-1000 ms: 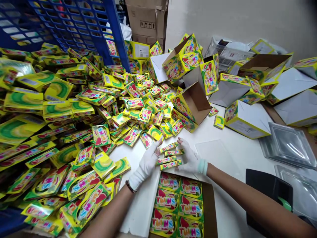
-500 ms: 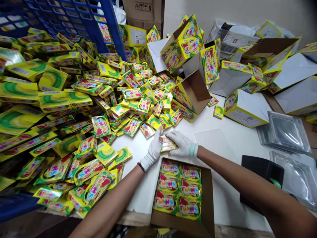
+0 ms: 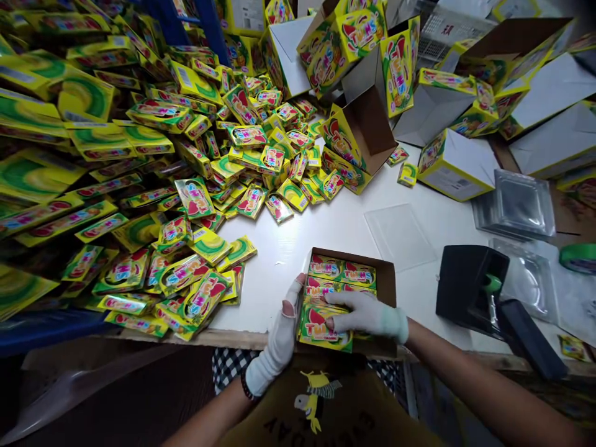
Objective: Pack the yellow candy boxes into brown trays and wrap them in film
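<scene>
An open carton [image 3: 387, 282] stands at the table's front edge, with yellow-green TWINS packs [image 3: 325, 266] in rows inside. One front-left pack [image 3: 321, 326] looks larger and sits higher than the others. My left hand [image 3: 282, 323], in a white glove with bare fingertips, is against the carton's left side, its fingers bent round the wall. My right hand [image 3: 361, 312], gloved too, lies over the packs; its fingers are apart and touch the top of the raised pack.
A large heap of TWINS packs [image 3: 195, 198] covers the left side. Empty display boxes [image 3: 367, 133] stand at the back and right. A clear plastic sheet [image 3: 399, 236], a black tape dispenser [image 3: 470, 288] and clear plastic trays [image 3: 524, 202] are on the right.
My hands have come back toward me, from the pack they held beyond the carton to the carton itself. The view has tilted down, showing a printed shirt.
</scene>
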`<action>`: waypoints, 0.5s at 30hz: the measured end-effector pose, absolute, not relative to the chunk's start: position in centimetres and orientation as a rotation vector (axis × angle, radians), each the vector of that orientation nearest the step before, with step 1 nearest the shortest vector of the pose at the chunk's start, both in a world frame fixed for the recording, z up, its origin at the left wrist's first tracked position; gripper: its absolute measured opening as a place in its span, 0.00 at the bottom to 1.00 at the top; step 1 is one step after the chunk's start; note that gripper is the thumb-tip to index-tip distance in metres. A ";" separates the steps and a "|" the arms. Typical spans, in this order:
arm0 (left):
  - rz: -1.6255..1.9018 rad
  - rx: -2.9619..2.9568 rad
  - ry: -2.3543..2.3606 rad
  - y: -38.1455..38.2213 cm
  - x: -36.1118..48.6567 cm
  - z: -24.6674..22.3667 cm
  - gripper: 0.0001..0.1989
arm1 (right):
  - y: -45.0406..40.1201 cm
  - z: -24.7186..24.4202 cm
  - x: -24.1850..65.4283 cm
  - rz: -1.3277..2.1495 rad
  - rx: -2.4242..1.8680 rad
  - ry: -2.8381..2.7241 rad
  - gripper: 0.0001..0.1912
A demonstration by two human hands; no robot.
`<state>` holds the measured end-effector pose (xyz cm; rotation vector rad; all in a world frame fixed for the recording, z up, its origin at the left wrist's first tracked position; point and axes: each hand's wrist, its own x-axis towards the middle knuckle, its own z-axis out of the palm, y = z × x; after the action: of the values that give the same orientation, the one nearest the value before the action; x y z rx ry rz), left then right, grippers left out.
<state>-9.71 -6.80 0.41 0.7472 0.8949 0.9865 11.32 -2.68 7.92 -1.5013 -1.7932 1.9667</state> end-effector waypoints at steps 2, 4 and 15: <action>0.964 0.914 0.891 -7.6 -10.0 0.6 0.40 | -3.8 7.4 10.4 1.712 -1.575 -1.985 0.20; 0.906 1.106 0.976 -8.2 -10.3 0.9 0.40 | -4.9 7.4 9.7 1.414 -1.628 -2.160 0.17; 0.782 1.255 1.247 -9.9 -9.4 1.2 0.35 | -6.5 4.0 7.9 1.031 -1.225 -2.043 0.15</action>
<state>-9.39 -9.87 1.22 1.2547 1.2474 0.7822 7.91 -6.50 4.00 -1.2250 -2.0430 1.0312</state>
